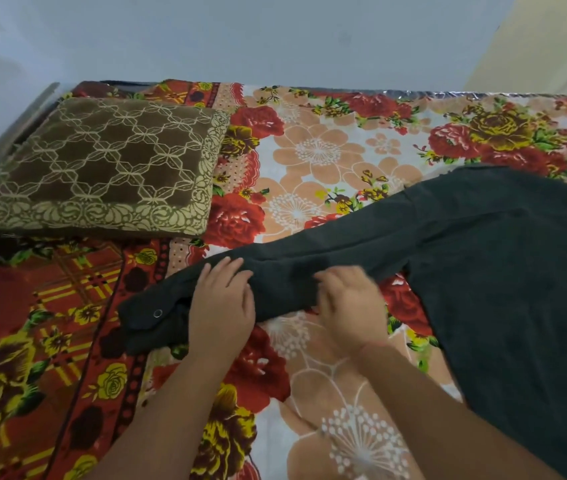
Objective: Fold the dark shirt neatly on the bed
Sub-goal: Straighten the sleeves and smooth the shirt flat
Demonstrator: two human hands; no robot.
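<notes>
The dark shirt (pixel 503 271) lies spread on the bed (pixel 327 150), body at the right, 1 sleeve (pixel 285 271) stretched left toward the pillow (pixel 102 168). The left hand (pixel 221 306) rests flat on the sleeve near the cuff (pixel 147 313), fingers spread. The right hand (pixel 351 299) lies on the sleeve nearer the body, blurred, fingers curled; whether it pinches cloth I cannot tell

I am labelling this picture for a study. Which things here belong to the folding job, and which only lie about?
Belong to the job:
dark shirt
its sleeve
left hand
right hand
bed, as work surface

Only lying about:
brown pillow
</notes>
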